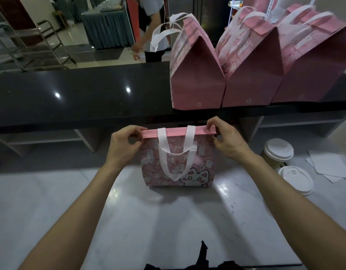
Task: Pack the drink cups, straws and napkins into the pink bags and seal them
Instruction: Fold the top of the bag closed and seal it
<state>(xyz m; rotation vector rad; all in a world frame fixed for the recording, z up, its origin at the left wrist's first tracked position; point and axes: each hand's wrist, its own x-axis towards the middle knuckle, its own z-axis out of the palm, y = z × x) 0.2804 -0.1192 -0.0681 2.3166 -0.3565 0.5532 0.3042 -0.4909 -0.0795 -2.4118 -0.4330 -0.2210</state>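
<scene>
A pink bag (178, 166) with a white cat print and white handles stands upright on the pale counter in front of me. Its folded top edge is pressed flat. My left hand (123, 145) pinches the left end of that top fold. My right hand (224, 137) pinches the right end. Three more pink bags (197, 75) with folded tops stand in a row on the black raised ledge at the back right. A lidded paper cup (276, 152) stands to the right of my right forearm. What is inside the bag cannot be seen.
A stack of white lids (296, 180) lies beside the cup, and white napkins (331, 166) lie further right. The black ledge (80, 94) runs across behind the bag. A person (150, 26) stands beyond the ledge, near metal racks at the far left.
</scene>
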